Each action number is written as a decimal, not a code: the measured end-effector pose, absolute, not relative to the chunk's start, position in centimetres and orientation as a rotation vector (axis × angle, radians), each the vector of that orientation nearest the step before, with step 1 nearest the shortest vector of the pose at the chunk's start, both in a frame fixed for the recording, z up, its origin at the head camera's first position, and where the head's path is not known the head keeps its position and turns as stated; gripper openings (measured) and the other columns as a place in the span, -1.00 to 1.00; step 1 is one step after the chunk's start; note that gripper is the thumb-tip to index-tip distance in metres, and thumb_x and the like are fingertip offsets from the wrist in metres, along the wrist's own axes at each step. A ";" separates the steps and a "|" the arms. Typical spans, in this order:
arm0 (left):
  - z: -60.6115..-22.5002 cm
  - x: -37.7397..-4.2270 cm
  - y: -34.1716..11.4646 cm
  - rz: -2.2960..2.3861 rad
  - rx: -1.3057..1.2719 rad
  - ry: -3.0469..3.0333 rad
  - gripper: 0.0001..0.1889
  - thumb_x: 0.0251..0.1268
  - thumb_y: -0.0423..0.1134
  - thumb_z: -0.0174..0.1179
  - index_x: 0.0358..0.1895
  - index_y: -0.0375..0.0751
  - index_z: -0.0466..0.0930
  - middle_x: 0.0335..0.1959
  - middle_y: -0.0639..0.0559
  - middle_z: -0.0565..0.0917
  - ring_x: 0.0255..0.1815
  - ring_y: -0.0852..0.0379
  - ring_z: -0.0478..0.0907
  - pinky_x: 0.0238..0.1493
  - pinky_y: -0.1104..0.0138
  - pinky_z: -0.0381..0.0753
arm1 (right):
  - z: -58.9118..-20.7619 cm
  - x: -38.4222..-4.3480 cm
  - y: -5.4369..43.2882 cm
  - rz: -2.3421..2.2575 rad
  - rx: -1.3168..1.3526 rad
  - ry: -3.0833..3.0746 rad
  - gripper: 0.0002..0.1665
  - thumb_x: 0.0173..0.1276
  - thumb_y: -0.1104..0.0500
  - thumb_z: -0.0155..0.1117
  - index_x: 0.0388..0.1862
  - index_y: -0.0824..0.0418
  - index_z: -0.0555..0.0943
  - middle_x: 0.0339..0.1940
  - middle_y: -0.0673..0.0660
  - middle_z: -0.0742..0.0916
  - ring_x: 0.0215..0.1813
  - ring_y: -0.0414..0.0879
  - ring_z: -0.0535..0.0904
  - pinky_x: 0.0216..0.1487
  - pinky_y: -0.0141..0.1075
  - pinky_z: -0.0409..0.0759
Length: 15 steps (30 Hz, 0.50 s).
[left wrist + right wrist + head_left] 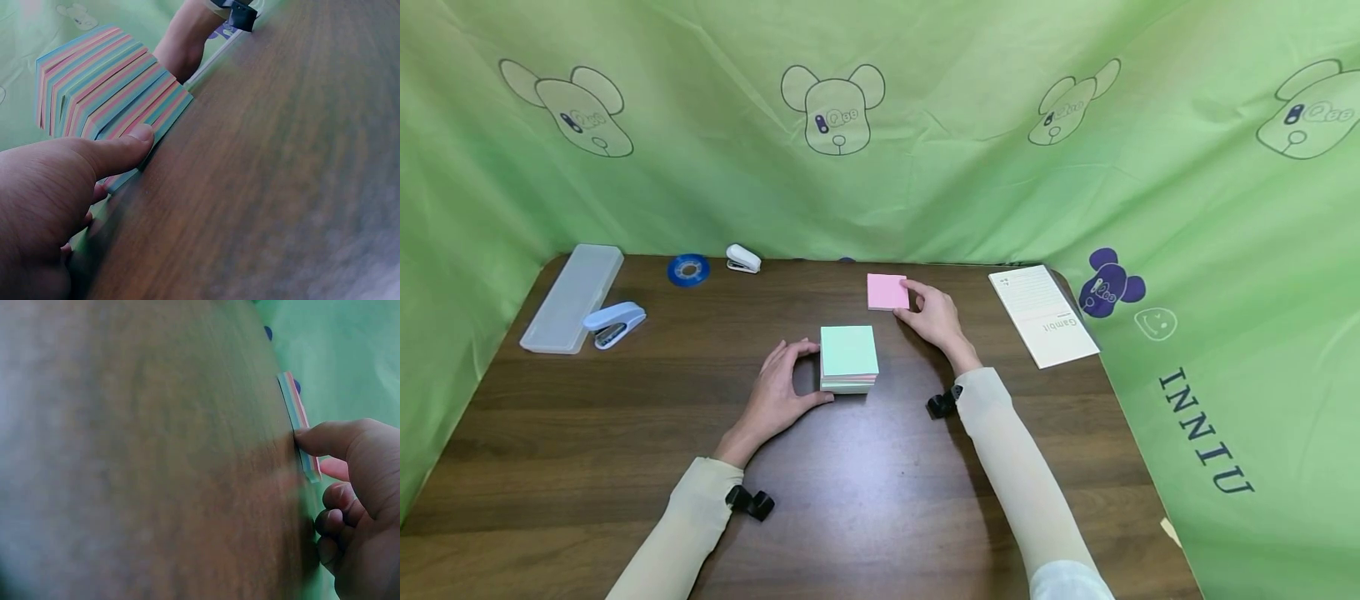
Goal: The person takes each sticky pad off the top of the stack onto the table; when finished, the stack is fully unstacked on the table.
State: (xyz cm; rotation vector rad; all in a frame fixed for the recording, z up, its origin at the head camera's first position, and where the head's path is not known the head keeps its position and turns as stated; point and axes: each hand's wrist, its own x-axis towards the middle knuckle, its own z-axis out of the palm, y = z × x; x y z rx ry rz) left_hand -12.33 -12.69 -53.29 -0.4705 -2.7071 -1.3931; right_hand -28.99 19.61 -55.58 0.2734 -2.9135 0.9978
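A thick stack of sticky notes (848,350) with a pale green top sheet sits mid-table. My left hand (775,396) holds it from the left, thumb at the near side and fingertips toward the far left. In the left wrist view, the thumb presses the lower edge of the striped pink, blue and yellow stack (115,81). Farther back lies a thinner, pink-topped sticky note pad (886,292). Its right edge is pinched between thumb and index finger of my right hand (936,319). The right wrist view shows that pad (289,400) edge-on, its layers in several colours.
At the back left are a translucent case (572,300), a light blue stapler (614,323), a blue tape roll (688,270) and a small white stapler (743,258). A white notepad (1043,317) lies at the right edge. Green curtain (925,192) borders the table (850,500).
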 end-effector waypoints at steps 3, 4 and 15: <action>-53.3 -12.3 -12.7 -1.393 -0.471 -2.707 -0.11 0.06 -0.26 0.78 0.47 -0.32 0.49 0.43 -0.23 0.64 0.64 -0.24 0.43 0.84 -0.09 0.00 | -55.8 -29.6 19.7 1.000 0.259 -2.931 -0.21 0.37 -0.08 0.65 0.57 -0.06 0.65 -0.48 0.01 0.51 -0.45 -0.06 0.34 -0.40 -0.17 0.24; -53.3 -12.3 -12.7 -1.396 -0.469 -2.706 -0.11 0.06 -0.26 0.79 0.47 -0.32 0.50 0.43 -0.23 0.64 0.64 -0.24 0.43 0.84 -0.09 -0.01 | -55.8 -29.7 19.6 1.001 0.253 -2.936 -0.20 0.37 -0.08 0.65 0.57 -0.07 0.64 -0.47 0.01 0.52 -0.44 -0.06 0.34 -0.39 -0.17 0.24; -53.4 -12.3 -12.8 -1.408 -0.467 -2.713 -0.12 0.09 -0.24 0.77 0.47 -0.31 0.49 0.44 -0.23 0.63 0.66 -0.23 0.41 0.85 -0.06 -0.04 | -53.9 -28.9 18.5 1.002 0.196 -2.942 -0.25 0.43 -0.05 0.60 0.57 -0.05 0.64 -0.50 0.03 0.50 -0.45 -0.07 0.32 -0.39 -0.20 0.19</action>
